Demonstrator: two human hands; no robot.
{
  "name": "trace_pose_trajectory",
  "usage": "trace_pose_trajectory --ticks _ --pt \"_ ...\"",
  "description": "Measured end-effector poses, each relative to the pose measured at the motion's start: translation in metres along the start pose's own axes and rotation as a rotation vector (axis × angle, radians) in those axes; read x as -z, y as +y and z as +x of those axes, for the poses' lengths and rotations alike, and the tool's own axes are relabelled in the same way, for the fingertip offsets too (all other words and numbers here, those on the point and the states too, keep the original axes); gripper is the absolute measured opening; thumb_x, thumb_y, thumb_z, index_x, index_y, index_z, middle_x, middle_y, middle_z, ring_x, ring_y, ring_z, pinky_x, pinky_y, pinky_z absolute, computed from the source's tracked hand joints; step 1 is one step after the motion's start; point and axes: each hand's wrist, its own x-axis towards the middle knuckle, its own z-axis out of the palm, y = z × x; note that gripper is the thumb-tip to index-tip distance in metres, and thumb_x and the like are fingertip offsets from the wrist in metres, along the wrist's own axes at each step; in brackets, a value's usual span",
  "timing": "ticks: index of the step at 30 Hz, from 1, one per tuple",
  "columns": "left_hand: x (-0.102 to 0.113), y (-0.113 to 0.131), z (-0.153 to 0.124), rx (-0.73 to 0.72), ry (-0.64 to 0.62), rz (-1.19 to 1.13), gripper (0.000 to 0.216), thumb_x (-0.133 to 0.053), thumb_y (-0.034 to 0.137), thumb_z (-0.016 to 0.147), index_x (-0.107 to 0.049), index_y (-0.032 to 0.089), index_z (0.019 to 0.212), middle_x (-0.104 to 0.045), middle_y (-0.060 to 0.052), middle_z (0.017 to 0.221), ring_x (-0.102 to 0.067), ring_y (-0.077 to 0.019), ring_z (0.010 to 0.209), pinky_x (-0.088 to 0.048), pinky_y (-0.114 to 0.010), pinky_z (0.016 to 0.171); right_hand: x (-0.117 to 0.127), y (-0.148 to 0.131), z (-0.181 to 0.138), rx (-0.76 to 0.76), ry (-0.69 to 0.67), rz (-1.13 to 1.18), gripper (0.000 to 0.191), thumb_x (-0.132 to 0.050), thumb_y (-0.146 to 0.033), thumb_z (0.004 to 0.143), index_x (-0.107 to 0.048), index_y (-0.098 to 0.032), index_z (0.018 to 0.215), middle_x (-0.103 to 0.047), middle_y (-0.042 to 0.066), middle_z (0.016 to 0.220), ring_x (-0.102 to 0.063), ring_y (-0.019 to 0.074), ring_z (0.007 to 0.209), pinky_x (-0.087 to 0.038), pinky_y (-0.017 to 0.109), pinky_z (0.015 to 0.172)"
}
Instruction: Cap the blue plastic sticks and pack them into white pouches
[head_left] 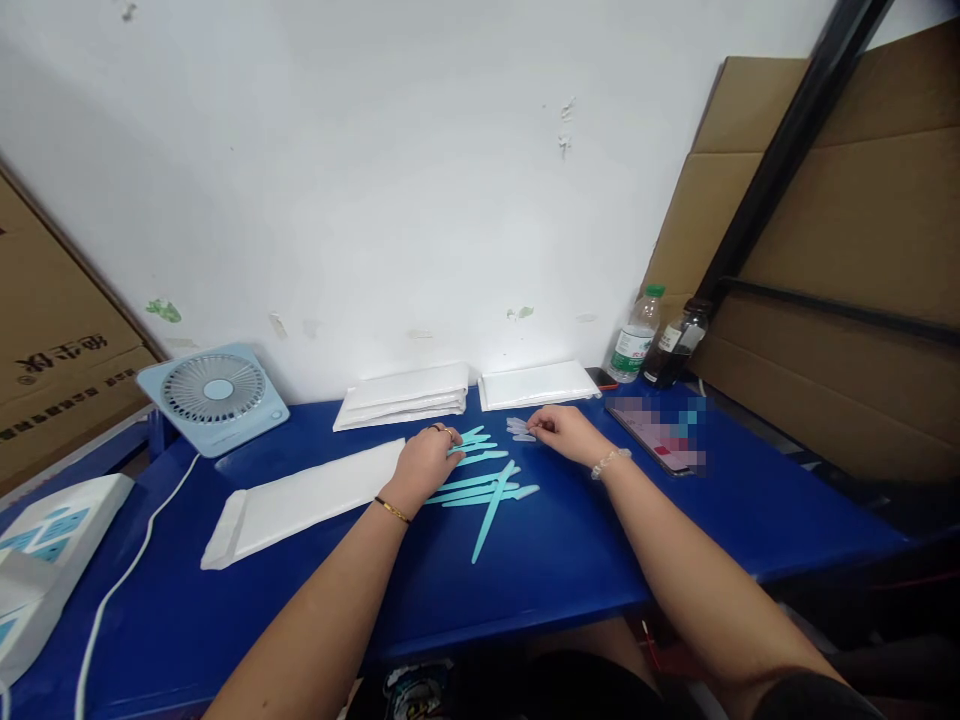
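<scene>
Several teal eyebrow razors (489,515) lie loosely fanned and crossed on the blue table. My left hand (427,462) is over the upper left part of the fan, its fingers curled onto the razors and its palm side hidden. To the right of their tips sits a small cluster of clear plastic caps (519,430). My right hand (568,433) rests there with thumb and fingertips pinched together on a cap at the cluster's right end. A long white padded packet (307,503) lies left of my left hand, its right end close to the wrist.
Folded white packets (405,393) and another white packet (538,385) lie along the wall. A blue fan (217,395) with a white cable stands left. At right are a phone (649,437), a water bottle (636,340) and a dark bottle (673,348). Cardboard (840,230) flanks the table.
</scene>
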Motion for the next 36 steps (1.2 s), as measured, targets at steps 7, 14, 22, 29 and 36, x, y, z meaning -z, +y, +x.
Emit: trace_pose_trajectory --ticks 7,14,22,29,36 --pt "-0.004 -0.002 0.002 0.012 -0.031 0.068 0.012 -0.053 0.023 0.081 -0.063 0.02 0.077 -0.065 -0.004 0.086 -0.06 -0.0183 0.081 -0.041 -0.026 0.068 -0.01 0.01 0.004 0.047 -0.055 -0.216 0.007 -0.061 -0.022 0.075 -0.067 -0.018 0.077 -0.064 0.004 0.079 -0.057 0.0149 0.068 -0.04 0.024 0.062" --pt "-0.002 0.002 0.002 0.014 -0.015 0.034 0.012 -0.053 0.023 0.083 -0.062 0.019 0.077 -0.065 -0.004 0.087 -0.06 -0.0181 0.081 -0.04 -0.027 0.067 -0.011 0.004 0.003 0.054 -0.071 -0.054 0.01 -0.054 -0.021 0.08 -0.063 -0.017 0.077 -0.063 0.003 0.073 -0.055 0.0135 0.063 -0.039 0.024 0.06" --pt "-0.001 0.001 0.002 0.004 0.044 -0.033 0.013 -0.051 0.025 0.084 -0.061 0.02 0.077 -0.065 -0.003 0.086 -0.059 -0.0178 0.08 -0.039 -0.027 0.066 -0.011 -0.003 -0.001 0.052 -0.159 0.182 0.012 -0.055 -0.024 0.081 -0.065 -0.017 0.081 -0.066 0.002 0.072 -0.057 0.0128 0.061 -0.041 0.023 0.058" --pt "-0.001 0.007 0.001 -0.063 0.042 -0.054 0.011 -0.053 0.025 0.082 -0.062 0.02 0.077 -0.065 -0.002 0.084 -0.059 -0.0171 0.078 -0.039 -0.026 0.065 -0.016 -0.012 -0.002 0.073 -0.188 0.228 0.017 -0.056 -0.029 0.081 -0.067 -0.017 0.083 -0.064 0.001 0.067 -0.056 0.0125 0.06 -0.042 0.023 0.058" --pt "-0.001 0.004 0.002 -0.084 -0.06 -0.106 0.016 -0.055 0.036 0.082 -0.064 0.022 0.085 -0.066 -0.001 0.084 -0.06 -0.0166 0.078 -0.041 -0.025 0.065 -0.012 -0.007 0.0 0.06 -0.207 0.187 0.02 -0.056 -0.033 0.082 -0.07 -0.018 0.086 -0.067 0.001 0.068 -0.059 0.0139 0.06 -0.043 0.024 0.058"
